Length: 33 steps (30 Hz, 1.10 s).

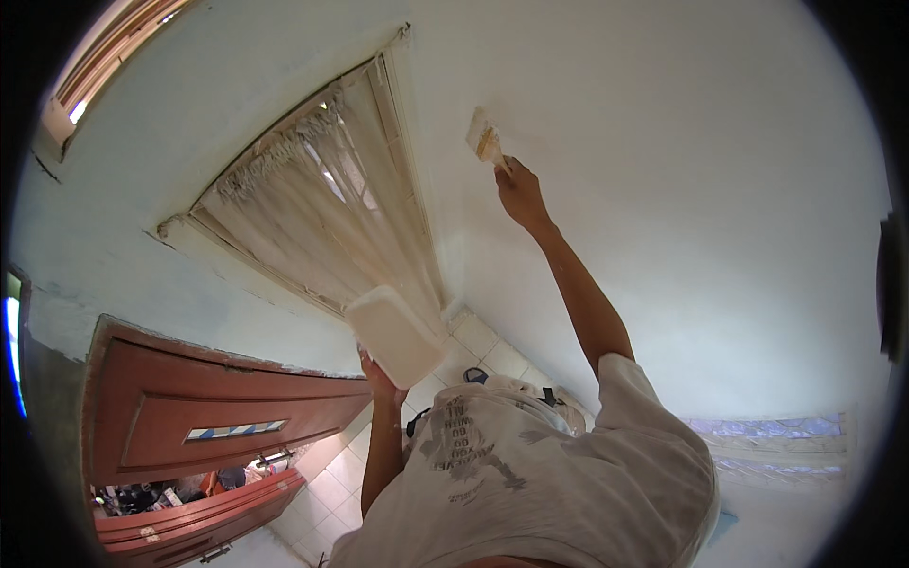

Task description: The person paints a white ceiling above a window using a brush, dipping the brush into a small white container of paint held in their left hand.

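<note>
My right hand (524,197) is raised against the white wall (682,180), its fingers wrapped round the pale handle of a wide, flat paintbrush (486,138). The brush is brownish in the middle and whitish toward its broad end, which lies at or very near the wall. Lower down, at the left, my left hand (381,377) grips the near side of a white rectangular plastic tub (396,336). That tub is tilted in front of the window curtain; I cannot make out what is in it.
A beige curtain (312,189) hangs over a window beside the corner. At lower left are reddish-brown wooden doors (227,407) with clutter visible through a gap. Pale floor tiles (473,336) and a dark-trimmed item (475,376) lie below. Silvery panels (772,445) stand at lower right.
</note>
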Each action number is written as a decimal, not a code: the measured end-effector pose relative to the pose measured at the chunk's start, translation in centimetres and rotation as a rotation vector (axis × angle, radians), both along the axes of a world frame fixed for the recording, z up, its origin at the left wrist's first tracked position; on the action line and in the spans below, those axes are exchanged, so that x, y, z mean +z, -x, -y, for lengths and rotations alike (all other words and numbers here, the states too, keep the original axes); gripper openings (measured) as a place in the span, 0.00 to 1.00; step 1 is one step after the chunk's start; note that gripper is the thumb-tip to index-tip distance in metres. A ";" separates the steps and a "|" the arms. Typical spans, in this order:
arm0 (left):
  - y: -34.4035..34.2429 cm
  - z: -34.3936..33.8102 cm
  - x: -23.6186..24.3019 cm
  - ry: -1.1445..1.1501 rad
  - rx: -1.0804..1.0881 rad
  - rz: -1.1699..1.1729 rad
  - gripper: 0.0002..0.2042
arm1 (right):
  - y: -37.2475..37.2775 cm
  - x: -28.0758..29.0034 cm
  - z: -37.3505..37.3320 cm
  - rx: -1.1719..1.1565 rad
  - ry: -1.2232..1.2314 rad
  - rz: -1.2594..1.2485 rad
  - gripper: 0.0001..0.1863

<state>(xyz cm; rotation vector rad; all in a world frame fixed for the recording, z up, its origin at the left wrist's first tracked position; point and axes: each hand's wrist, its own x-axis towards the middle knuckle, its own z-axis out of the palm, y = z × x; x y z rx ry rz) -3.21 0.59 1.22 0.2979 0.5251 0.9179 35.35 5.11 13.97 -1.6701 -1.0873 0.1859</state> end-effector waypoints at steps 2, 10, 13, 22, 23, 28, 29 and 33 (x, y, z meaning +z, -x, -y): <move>1.5 0.2 -2.9 -0.090 0.062 -0.060 0.27 | -1.7 0.3 -3.3 -0.085 -0.050 0.257 0.10; 3.9 0.6 -4.5 -0.088 0.174 -0.058 0.27 | -9.0 11.2 -12.9 -0.230 0.257 0.596 0.16; 3.8 0.7 -3.4 -0.062 0.203 -0.058 0.28 | -9.6 20.9 -13.8 -0.216 0.188 0.763 0.18; 2.5 -0.2 -0.7 -0.143 0.180 -0.099 0.29 | -6.8 32.6 -12.7 -0.514 -0.314 0.944 0.15; 2.9 -0.6 -2.0 -0.115 0.182 -0.065 0.28 | -6.3 30.4 -12.7 -0.445 -0.118 0.866 0.16; 3.5 -2.2 -6.0 -0.038 0.151 0.020 0.27 | -3.7 13.5 -11.6 -0.360 0.309 0.662 0.29; 3.5 -2.3 -6.1 -0.041 0.150 0.007 0.27 | -3.5 9.9 -11.3 -0.347 0.359 0.652 0.29; 3.8 -2.5 -5.5 -0.029 0.107 0.032 0.28 | -2.4 0.0 -10.8 -0.288 0.511 0.558 0.27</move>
